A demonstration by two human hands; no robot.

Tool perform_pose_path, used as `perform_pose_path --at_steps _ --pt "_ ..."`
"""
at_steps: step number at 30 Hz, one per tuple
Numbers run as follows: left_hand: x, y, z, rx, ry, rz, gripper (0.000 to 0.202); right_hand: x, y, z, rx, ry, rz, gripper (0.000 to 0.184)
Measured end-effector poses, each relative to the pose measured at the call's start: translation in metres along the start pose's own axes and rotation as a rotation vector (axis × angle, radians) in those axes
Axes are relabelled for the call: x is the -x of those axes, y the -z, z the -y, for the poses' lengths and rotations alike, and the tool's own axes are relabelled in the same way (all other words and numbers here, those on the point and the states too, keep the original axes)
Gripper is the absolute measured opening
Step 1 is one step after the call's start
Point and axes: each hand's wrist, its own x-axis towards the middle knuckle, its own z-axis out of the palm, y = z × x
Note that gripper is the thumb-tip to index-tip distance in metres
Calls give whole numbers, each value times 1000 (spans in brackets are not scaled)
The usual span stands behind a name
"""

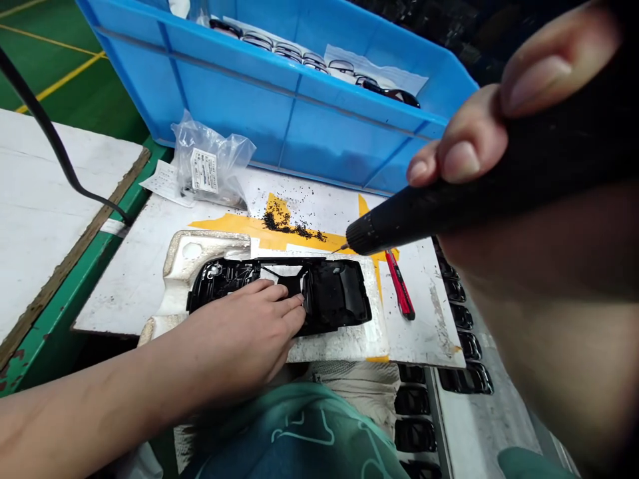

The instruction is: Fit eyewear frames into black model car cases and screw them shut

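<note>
Resting — left hand (244,332) open on glossy black moulding (334,296) | right hand (474,133) gripping black pen tool (409,223) — tip just beside moulding

Blue plastic crate (279,113); glossy black moulded part (332,296); yellow tape (224,225) on white board (124,279).

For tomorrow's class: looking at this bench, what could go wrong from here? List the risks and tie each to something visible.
The fine metal tip of the black pen-style tool in the right hand points towards the glossy black plastic part under the left hand; a slip might scratch the part or prick those fingers. The black crumbs lying nearby could also get onto the gloss and mark it.
</note>
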Motion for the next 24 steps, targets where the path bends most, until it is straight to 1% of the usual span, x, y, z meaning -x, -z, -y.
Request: perform_pose_path --at_steps 2,4,6,8,10,12,14,15,16,17,19,20,21,22,24 --pt "0 2 0 1 -2 3 38 -3 -2 1 -121 4 -6 64" --pt "0 3 0 8 -2 1 37 -3 -1 0 -222 -16 -10 50" --pt "0 4 0 20 -3 3 36 -3 2 -2 -236 -36 -31 47" --pt "-1 5 1 34 -5 3 33 -5 6 -7 -234 -15 -21 46" --pt "-1 4 1 43 -12 -9 30 -12 8 -14 -209 42 1 44" --pt "0 4 0 36 -21 -23 23 -22 9 -23 -176 188 17 41" --pt "1 6 -1 -6 -20 -46 15 -32 11 -33 -148 294 47 41" --pt "2 7 -2 -46 -7 -72 14 -35 13 -38 -144 317 75 42" --pt "2 9 -2 -95 17 -105 15 -35 16 -43 -143 302 112 44" --pt "2 11 -2 -147 51 -145 27 -34 20 -48 -136 256 144 46" --pt "0 15 -2 -227 133 -191 72 -23 32 -61 -93 144 165 49" --pt "-2 16 -2 -244 173 -185 90 -15 40 -69 -50 84 153 48" --pt "-3 18 -1 -242 205 -165 100 -5 48 -78 6 28 133 47" --pt "-4 19 -1 -229 223 -144 102 6 58 -88 77 -24 110 46" --pt "-4 23 -1 -201 228 -126 95 28 77 -109 235 -97 71 44"
